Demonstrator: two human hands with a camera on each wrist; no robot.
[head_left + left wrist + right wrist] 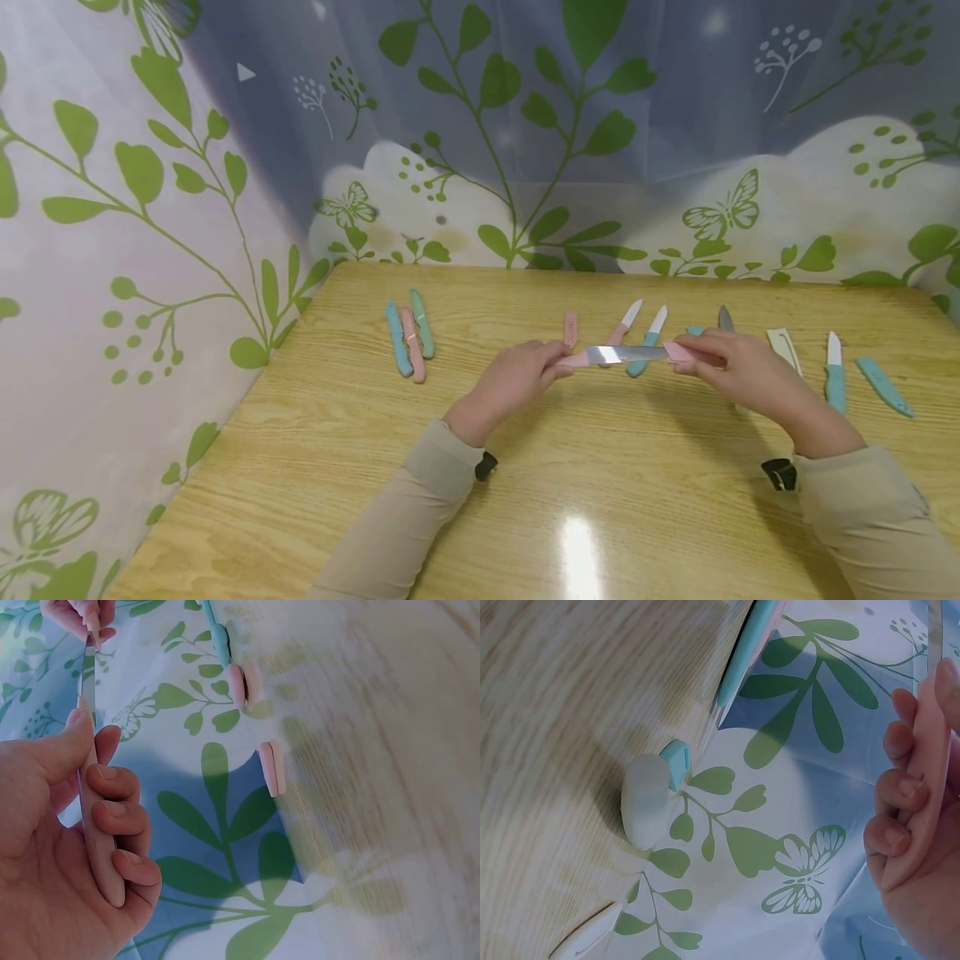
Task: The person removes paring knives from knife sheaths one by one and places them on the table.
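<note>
My left hand (513,379) grips the pink handle of a knife (609,355) above the table, its fingers curled round the handle (97,847) in the left wrist view. The shiny blade lies roughly level and points to the right. My right hand (753,375) holds a pink sheath (678,352), and the blade's tip end meets the sheath's mouth. How far the tip sits inside cannot be told. In the right wrist view the fingers wrap the sheath (922,802), with the blade beyond it. Behind the knife lie a pink-handled knife (632,313) and a blue-handled knife (657,321), both white-bladed.
Blue (399,337), pink (412,342) and green (422,323) closed knives lie together at the left. A small pink sheath (571,327) is near the middle. Rightward are a grey-bladed knife (725,318), a cream sheath (783,348), a blue-handled knife (835,379) and a blue sheath (885,387).
</note>
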